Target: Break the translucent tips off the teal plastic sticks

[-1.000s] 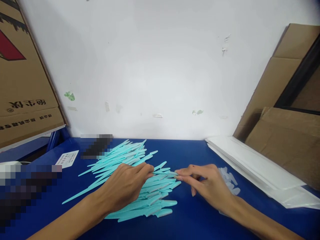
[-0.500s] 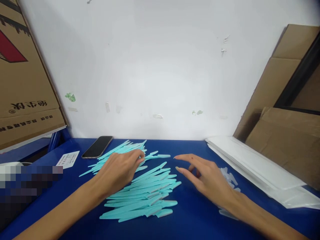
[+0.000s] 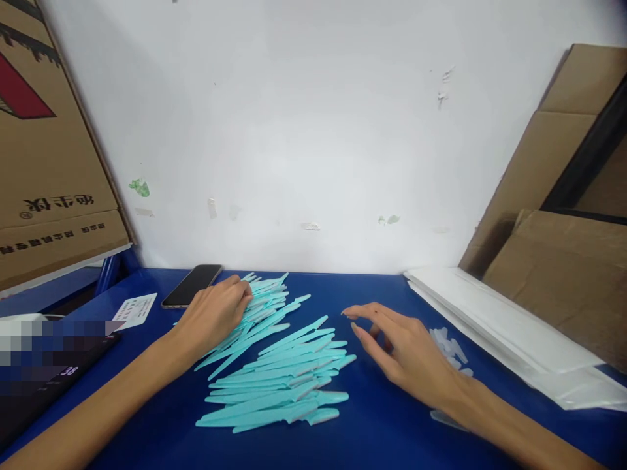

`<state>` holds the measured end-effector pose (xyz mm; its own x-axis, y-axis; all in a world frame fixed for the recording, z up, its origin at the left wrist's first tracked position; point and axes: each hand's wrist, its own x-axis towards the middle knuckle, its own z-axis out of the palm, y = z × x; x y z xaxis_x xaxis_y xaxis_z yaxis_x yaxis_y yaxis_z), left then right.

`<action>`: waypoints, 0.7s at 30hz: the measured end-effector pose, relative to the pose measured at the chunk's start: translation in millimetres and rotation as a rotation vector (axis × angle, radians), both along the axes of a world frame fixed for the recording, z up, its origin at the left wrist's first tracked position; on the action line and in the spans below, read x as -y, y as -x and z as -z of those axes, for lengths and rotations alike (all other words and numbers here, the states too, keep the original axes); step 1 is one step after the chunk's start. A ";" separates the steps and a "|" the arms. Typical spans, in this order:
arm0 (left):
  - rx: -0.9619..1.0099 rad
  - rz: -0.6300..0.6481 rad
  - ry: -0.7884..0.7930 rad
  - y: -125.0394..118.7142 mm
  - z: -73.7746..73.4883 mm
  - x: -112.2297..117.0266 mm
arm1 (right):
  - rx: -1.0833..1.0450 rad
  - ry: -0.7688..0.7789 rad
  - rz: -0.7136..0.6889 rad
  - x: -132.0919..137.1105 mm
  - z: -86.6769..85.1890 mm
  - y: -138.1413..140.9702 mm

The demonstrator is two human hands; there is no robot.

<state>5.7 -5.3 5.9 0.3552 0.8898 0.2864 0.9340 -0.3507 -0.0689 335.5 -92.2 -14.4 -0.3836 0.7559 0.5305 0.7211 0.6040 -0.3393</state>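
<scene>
My left hand (image 3: 218,310) rests over the far pile of turquoise eyebrow razors (image 3: 264,313), fingers curled down and closed. What the fingertips pinch, if anything, is hidden behind the hand. A second group of eyebrow razors (image 3: 279,385) lies nearer, roughly side by side, with handles to the left and blade ends to the right. To the right of that group my right hand (image 3: 401,343) hovers with thumb and forefinger apart and nothing between them. Small translucent caps (image 3: 448,346) lie behind it, partly covered by the wrist.
A phone (image 3: 192,287) and a printed card (image 3: 134,312) lie on the blue table (image 3: 382,424) at the back left. A dark device with a lit number (image 3: 68,372) is at the left edge. White sheets (image 3: 499,333) lie at the right; cardboard (image 3: 568,281) leans beyond them.
My left hand has moved left and slightly back over the far pile. The eyebrow razor that stuck out to the right of its fingers no longer shows there. My right hand has barely moved.
</scene>
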 end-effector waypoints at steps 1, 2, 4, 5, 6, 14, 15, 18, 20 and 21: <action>-0.003 -0.007 0.000 -0.5 -0.4 0.8 | 0.000 0.000 0.000 0.0 0.3 -0.3; -0.007 -0.012 -0.002 -1.1 -0.9 1.9 | 0.002 -0.001 -0.001 0.2 0.7 -0.5; -0.020 -0.008 -0.020 -3.5 -1.9 5.2 | 0.014 -0.003 -0.002 0.4 1.3 -0.2; -0.026 0.002 -0.036 -5.5 -2.1 7.5 | 0.019 -0.006 0.002 0.4 1.2 0.0; -0.027 0.027 -0.052 -8.3 -2.1 10.3 | 0.025 -0.013 0.008 0.2 0.7 0.0; -0.005 0.423 0.066 -37.1 16.2 36.4 | 0.432 -0.018 0.350 -19.4 -21.4 -39.8; -0.022 0.422 0.076 -37.7 19.3 37.2 | 0.491 0.045 0.397 -23.3 -24.3 -50.7; -0.024 0.401 0.125 -35.9 25.7 36.5 | 0.581 0.277 0.534 -32.4 -29.7 -82.7; 0.023 0.386 0.175 -34.7 27.1 35.5 | 0.585 0.353 0.574 -35.7 -31.2 -98.2; 0.051 0.380 0.194 -34.7 27.2 35.2 | 0.581 0.371 0.575 -36.7 -31.6 -103.2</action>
